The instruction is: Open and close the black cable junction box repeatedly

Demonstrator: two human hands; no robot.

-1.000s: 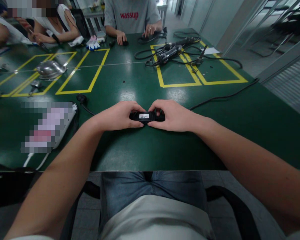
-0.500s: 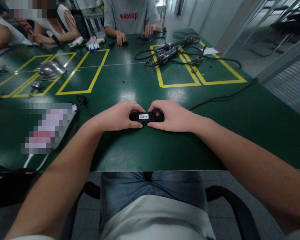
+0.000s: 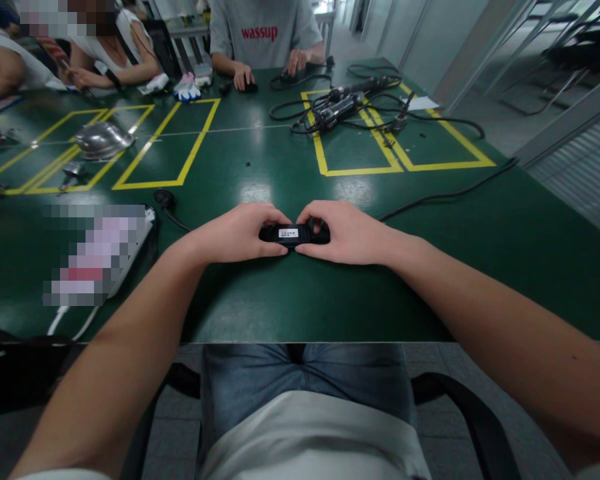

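Green table point(image 3: 310, 307) fills most of the view. Person in grey "wassup" shirt point(image 3: 260, 50) sits at the far side, both hands on small dark objects; more people at far left, partly masked out. Yellow tape frames point(image 3: 147, 186) marked on the tabletop, left and right. Dark cylindrical tools point(image 3: 340, 110) with looped black cables lie across the far right frames. Pixelated slab point(image 3: 127, 257) at near left, two white cords out its near end. Shiny metal part point(image 3: 100, 141) sits beyond it, on the left tape. Left hand point(image 3: 237, 230) and right hand point(image 3: 350, 230) are near centre, fingertips close together, both clamped on one black device point(image 3: 303, 235): thumbs near side, fingers far side. Device lies crosswise between them at the tabletop; can't tell if it's touching. Black cable point(image 3: 435, 195) runs from behind the right wrist to the right table edge. Gloves point(image 3: 187, 87) far left of centre. Black plug point(image 3: 165, 198) left of left hand, its cord passing behind that wrist. White label point(image 3: 288, 233) faces up on the device, print too small to read.
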